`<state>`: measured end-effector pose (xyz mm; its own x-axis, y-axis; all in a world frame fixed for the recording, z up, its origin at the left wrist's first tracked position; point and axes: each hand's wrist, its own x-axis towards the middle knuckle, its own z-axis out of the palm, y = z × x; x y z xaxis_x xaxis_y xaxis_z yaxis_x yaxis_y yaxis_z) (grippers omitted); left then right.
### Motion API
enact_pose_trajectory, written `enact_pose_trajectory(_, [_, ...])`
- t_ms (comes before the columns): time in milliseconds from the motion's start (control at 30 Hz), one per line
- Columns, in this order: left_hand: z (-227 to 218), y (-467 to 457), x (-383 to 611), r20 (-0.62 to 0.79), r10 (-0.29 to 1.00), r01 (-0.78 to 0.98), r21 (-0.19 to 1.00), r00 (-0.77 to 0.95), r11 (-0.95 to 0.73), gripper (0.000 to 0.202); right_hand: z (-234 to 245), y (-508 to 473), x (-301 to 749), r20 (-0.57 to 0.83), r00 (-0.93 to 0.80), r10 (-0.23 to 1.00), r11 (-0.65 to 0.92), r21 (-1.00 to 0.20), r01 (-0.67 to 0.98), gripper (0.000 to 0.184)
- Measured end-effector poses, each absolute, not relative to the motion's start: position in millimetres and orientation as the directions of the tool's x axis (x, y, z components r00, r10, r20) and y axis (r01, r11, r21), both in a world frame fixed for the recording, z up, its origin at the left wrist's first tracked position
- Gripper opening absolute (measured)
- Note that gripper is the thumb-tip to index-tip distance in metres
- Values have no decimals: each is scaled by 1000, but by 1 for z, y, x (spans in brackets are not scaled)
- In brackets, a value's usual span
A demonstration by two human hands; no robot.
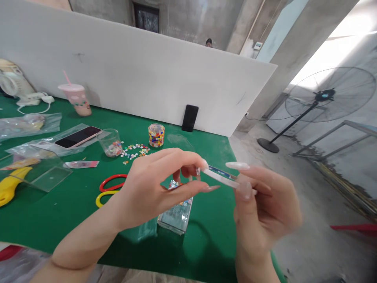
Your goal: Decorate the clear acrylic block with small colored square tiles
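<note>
My left hand (156,184) reaches in over the table and pinches one end of a thin white strip (220,179) with a dark blue printed part. The strip's other end is between the thumb and fingers of my right hand (265,208). It is held up in the air, slightly tilted; its exact kind I cannot make out. Beneath my left hand lies a clear, box-like piece (176,216) with small coloured tiles at its far part, partly hidden by the fingers. Scissors with red and yellow handles (113,183) are partly covered by my left wrist.
Loose mosaic tiles (136,151) lie between a clear cup (109,142) and a round tile-covered jar (156,135). A black phone (190,118) leans on the white partition (147,74). Leftward are another phone (78,136), a pink tumbler (77,100) and a yellow-handled tool (13,184).
</note>
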<state>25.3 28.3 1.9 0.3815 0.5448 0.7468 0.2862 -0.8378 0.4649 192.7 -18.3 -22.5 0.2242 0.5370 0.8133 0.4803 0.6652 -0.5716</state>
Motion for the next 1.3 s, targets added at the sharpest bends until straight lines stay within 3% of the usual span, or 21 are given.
enact_pose_trajectory(267, [-1,28,23,804,394,348,250,446,-904,16,-24,-16,205,874,-44,484,727,-373,577,32])
enact_pose_trajectory(567, [-5,30,29,840,374,369,228,393,-901,14,-24,-16,206,893,-77,444,704,-295,646,41])
enact_pose_trajectory(733, [-6,28,35,915,285,419,148,286,-896,16,-20,-14,203,939,-103,327,734,-183,654,39])
enact_pose_trajectory(900, [-5,27,35,918,287,442,145,273,-885,14,-19,-14,205,908,-85,411,730,-272,627,42])
enact_pose_trajectory(1100, [0,28,30,824,449,444,279,344,-851,9,-21,-16,210,849,-32,527,654,-382,653,28])
enact_pose_trajectory(1300, [1,32,26,747,539,434,368,388,-822,8,-21,-13,207,824,42,565,620,-458,638,21])
